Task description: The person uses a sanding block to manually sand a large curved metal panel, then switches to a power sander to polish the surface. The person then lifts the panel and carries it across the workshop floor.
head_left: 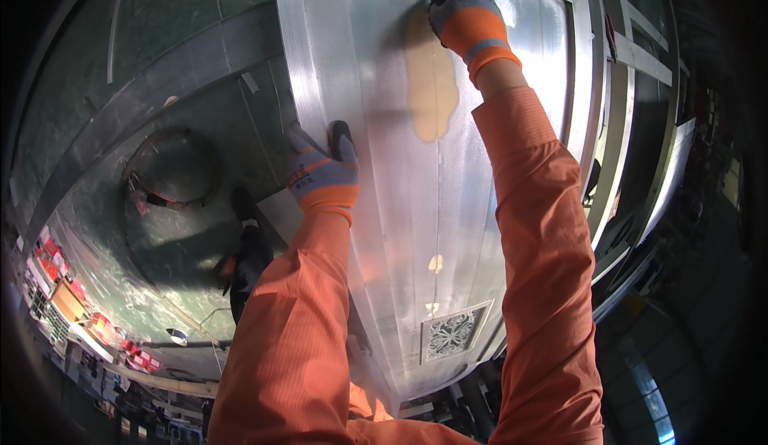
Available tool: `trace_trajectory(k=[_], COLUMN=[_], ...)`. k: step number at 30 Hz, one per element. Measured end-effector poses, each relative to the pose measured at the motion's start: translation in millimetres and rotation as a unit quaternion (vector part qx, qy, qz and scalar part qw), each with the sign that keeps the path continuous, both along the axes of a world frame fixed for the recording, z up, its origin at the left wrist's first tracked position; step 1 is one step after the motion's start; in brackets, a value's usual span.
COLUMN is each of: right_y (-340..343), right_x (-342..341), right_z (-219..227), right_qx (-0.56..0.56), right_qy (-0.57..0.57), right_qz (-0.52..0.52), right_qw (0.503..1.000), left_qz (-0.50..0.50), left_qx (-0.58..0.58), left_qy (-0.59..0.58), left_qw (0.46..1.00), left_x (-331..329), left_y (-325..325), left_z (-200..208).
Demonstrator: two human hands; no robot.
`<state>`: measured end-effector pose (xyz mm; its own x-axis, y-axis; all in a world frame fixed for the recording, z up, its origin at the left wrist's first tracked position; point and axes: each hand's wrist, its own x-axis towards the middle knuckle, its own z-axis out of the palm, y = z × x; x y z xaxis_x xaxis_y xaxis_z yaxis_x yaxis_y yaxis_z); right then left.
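Observation:
A large silvery metal panel (400,197), set in a metal frame (300,53), lies in front of me. On its upper part is an elongated tan patch (432,85) of smooth, filler-like material. At the top end of this patch, my right hand (468,25) presses down with its fingers closed. Whatever it may hold is hidden under the dark glove fingertips. My left hand (324,165) grips the frame's left rail, fingers over the outer edge and thumb on the inner side. Both hands wear grey and orange gloves.
Smaller tan spots (435,264) and an ornamental grille (454,334) mark the panel's near end. On the green floor to the left lies a coiled hose or cable (172,169). Metal frames (632,85) stand at the right. Red boxes (140,357) sit at the lower left.

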<state>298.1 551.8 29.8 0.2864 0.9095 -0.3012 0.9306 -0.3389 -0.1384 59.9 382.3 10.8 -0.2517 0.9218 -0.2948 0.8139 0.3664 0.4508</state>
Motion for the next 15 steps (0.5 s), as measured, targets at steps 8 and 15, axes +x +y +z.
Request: trace_trajectory(k=[8,15], right_y=[0,-8], right_x=[-2,4], right_z=[2,-12], right_qx=[-0.026,0.032], right_qy=[0.064,0.032], right_qz=[-0.038,-0.013], right_qw=[0.997,0.999], left_qz=[-0.008,-0.005], left_qx=[0.029,0.027], left_qy=[0.018,-0.002], left_qw=[0.999,1.000], left_x=[-1,-1], left_y=[-2,0], left_z=[-3,2])
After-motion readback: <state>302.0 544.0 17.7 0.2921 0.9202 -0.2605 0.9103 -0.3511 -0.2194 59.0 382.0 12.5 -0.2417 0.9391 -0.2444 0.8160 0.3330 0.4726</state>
